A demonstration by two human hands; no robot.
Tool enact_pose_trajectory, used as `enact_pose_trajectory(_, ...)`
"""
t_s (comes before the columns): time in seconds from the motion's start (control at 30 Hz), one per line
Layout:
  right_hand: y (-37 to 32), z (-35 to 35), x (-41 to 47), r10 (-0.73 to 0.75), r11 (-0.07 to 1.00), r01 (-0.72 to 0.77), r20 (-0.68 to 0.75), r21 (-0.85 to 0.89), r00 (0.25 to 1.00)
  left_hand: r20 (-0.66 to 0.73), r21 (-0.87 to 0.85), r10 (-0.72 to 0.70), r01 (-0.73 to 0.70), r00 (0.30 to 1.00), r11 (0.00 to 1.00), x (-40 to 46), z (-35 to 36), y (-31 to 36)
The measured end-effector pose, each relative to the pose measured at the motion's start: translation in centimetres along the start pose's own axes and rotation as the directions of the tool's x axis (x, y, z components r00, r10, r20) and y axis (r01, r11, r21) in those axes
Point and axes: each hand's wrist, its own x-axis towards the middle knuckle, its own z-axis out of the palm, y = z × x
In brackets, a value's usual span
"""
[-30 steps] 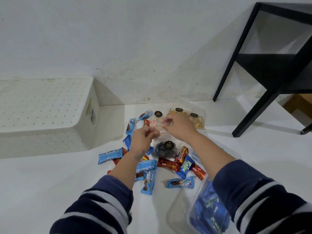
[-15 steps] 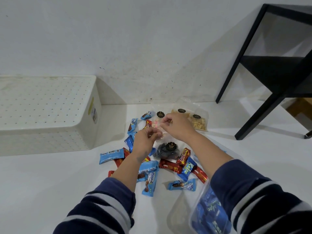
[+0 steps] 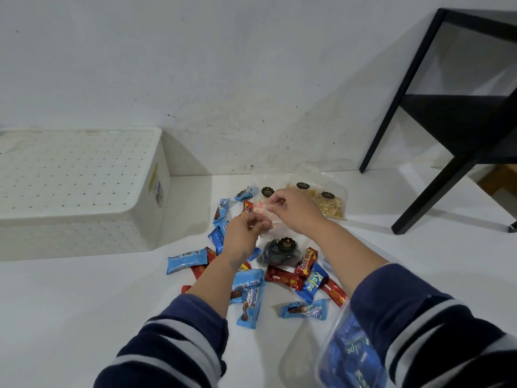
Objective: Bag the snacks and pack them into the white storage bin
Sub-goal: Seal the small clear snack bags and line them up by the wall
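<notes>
White floor [image 3: 84, 317], hands' grip on clear pouch [image 3: 261, 210] (contents blurred)

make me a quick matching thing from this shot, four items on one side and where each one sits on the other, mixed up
Items:
1. white storage bin
2. black table frame
3. clear bag of blue snacks
4. pouch of dark snacks

Places:
A. bottom right, under the right sleeve
B. far left, against the wall
C. middle of the pile, just below the hands
D. upper right, legs on the floor

Pairs: 1-B, 2-D, 3-A, 4-C
</notes>
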Motion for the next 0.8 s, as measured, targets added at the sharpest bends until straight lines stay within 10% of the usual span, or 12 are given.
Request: enact_pose_trajectory(0.8,3.6,-2.7,-2.4,0.176,0.969,-0.153,-0.104,0.194,0.979,-0.106,0.174,0.058,-0.039,0.993,0.984,1.7,1.6,0.9)
